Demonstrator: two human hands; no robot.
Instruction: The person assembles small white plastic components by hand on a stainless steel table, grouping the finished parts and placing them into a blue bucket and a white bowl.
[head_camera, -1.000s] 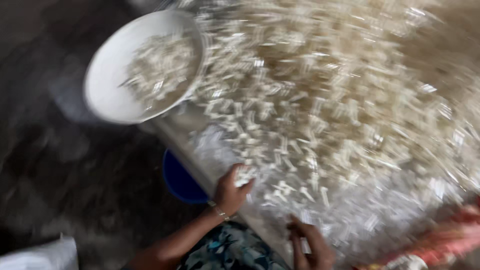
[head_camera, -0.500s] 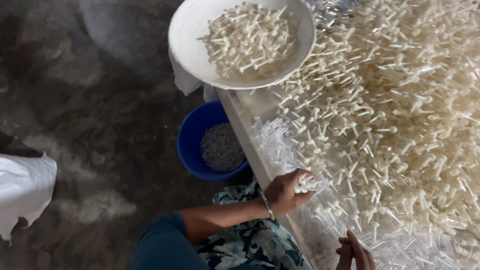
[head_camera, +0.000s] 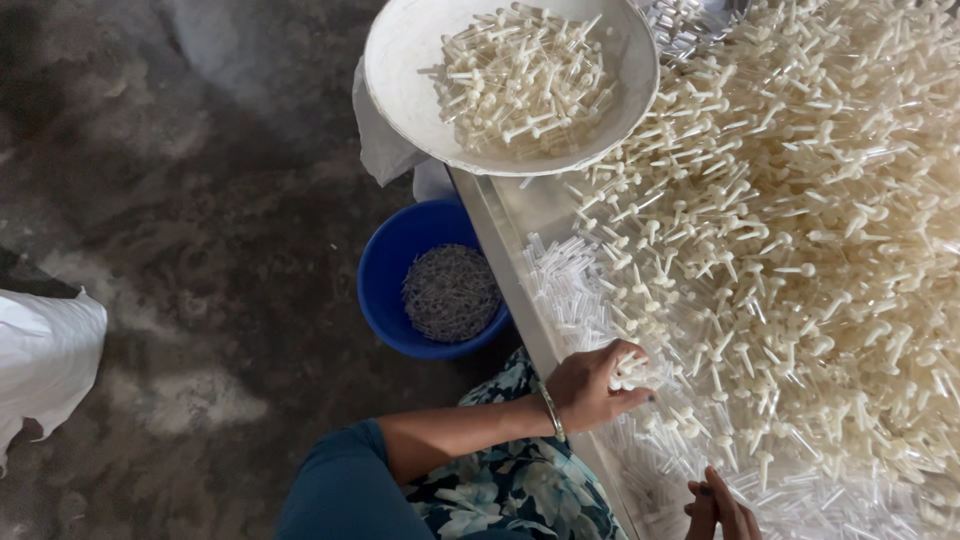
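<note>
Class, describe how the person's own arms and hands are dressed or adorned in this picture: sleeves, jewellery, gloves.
Both hands are bare, with no gloves. The left hand has a thin metal bangle at the wrist, and its arm carries a short teal sleeve ending near the elbow. Only part of the right hand shows; its wrist and sleeve are out of frame.

The left hand (head_camera: 592, 385) curls around a few white plastic pieces (head_camera: 636, 373) at the near edge of the desk (head_camera: 500, 215), beside a great heap of them (head_camera: 800, 230). The right hand (head_camera: 722, 508) rests nearer, fingers on clear tubes (head_camera: 565, 290). A white bowl (head_camera: 400, 70) of pieces sits far; a blue bucket (head_camera: 385, 270) stands on the floor to the left.
</note>
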